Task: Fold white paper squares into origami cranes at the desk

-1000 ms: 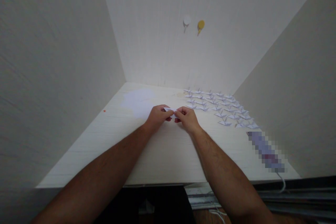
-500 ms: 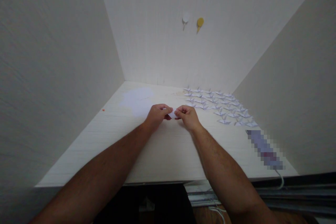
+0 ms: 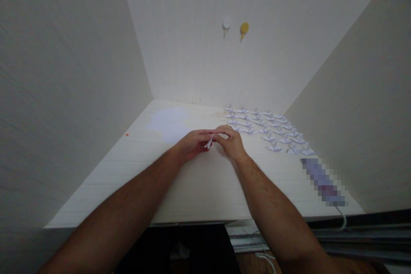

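Observation:
Between my two hands, above the middle of the white table (image 3: pixel 205 188), is a small folded piece of white paper (image 3: pixel 209 142), its narrow edge facing me. My left hand (image 3: pixel 195 143) closes its fingers on the paper from the left. From the right, my right hand (image 3: pixel 229 139) pinches the paper's upper end with thumb and fingers. The fingertips of both hands meet there and hide part of the folds. Rows of folded white paper cranes (image 3: pixel 269 130) stand to the right, beyond my right hand.
White paper sheets (image 3: pixel 170 122) lie spread at the back left. A blurred-out flat object (image 3: pixel 323 182) with a cable (image 3: pixel 343 218) rests near the right edge. A white hook (image 3: pixel 226 23) and a yellow hook (image 3: pixel 244 28) hang on the back wall. Walls enclose both sides.
The folded paper has turned from showing a flat face to standing edge-on. My left hand has rolled over, and my right fingers have come over to meet it.

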`<state>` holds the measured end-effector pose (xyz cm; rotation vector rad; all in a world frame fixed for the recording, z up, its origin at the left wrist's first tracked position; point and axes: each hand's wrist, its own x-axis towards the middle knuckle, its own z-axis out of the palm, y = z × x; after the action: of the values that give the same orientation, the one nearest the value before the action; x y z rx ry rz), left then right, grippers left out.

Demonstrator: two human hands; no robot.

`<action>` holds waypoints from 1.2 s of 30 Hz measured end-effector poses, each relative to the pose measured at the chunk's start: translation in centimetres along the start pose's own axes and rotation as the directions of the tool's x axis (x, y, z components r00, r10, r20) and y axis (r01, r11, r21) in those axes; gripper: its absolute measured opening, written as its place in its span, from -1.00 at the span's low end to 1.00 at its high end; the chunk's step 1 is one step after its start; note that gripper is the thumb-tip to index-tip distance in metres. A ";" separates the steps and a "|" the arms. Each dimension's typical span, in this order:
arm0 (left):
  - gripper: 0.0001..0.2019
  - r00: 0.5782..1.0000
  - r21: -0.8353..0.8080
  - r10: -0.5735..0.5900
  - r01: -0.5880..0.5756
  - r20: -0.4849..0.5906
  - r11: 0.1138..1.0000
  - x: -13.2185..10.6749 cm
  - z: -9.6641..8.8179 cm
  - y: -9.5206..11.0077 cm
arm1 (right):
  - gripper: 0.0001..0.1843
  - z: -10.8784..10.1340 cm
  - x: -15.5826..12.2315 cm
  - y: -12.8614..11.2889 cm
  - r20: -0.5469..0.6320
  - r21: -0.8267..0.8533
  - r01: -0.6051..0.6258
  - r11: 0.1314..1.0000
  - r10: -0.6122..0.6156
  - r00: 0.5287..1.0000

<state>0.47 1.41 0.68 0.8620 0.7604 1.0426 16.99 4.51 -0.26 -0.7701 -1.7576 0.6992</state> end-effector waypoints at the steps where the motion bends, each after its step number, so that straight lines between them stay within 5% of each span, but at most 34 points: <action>1: -0.70 1.000 0.002 0.027 -0.027 -0.001 1.000 0.1 0.0 -0.1 | -0.85 0.1 0.0 -0.1 -0.017 -0.016 -0.013 1.000 0.012 1.000; 8: -0.73 0.956 0.060 0.222 -0.214 -0.194 0.975 0.8 -0.1 -0.7 | -0.82 0.4 -0.2 -1.0 -0.028 0.084 -0.297 0.951 0.300 0.954; 14: -0.77 0.899 0.405 0.372 -0.259 -0.229 0.877 0.5 0.2 -0.8 | -0.81 0.6 -0.3 -0.9 -0.055 0.015 -0.320 0.947 0.321 0.946; 18: -0.81 0.899 0.602 0.351 -0.131 -0.263 0.788 -0.1 0.6 0.0 | -0.84 0.6 -0.5 -0.3 -0.055 -0.084 -0.240 0.967 0.236 0.970; 23: -0.91 0.918 0.642 0.274 -0.029 -0.287 0.767 -0.1 0.7 0.3 | -0.88 0.4 -0.8 0.4 0.020 -0.274 -0.002 0.962 0.007 1.000; 30: -0.91 0.927 0.432 0.181 -0.022 -0.329 0.901 0.6 0.3 -0.3 | -0.78 -0.2 -0.6 0.2 0.206 -0.456 0.245 0.856 -0.166 0.964; 36: -0.92 0.930 0.318 0.136 -0.022 -0.343 0.948 0.1 0.8 -0.3 | -0.79 -0.5 -1.1 -0.3 0.228 -0.367 0.306 0.879 -0.234 0.945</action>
<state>1.37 1.25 0.76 0.9867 1.2345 1.1909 17.66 3.52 -0.54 -0.7227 -2.1574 0.2217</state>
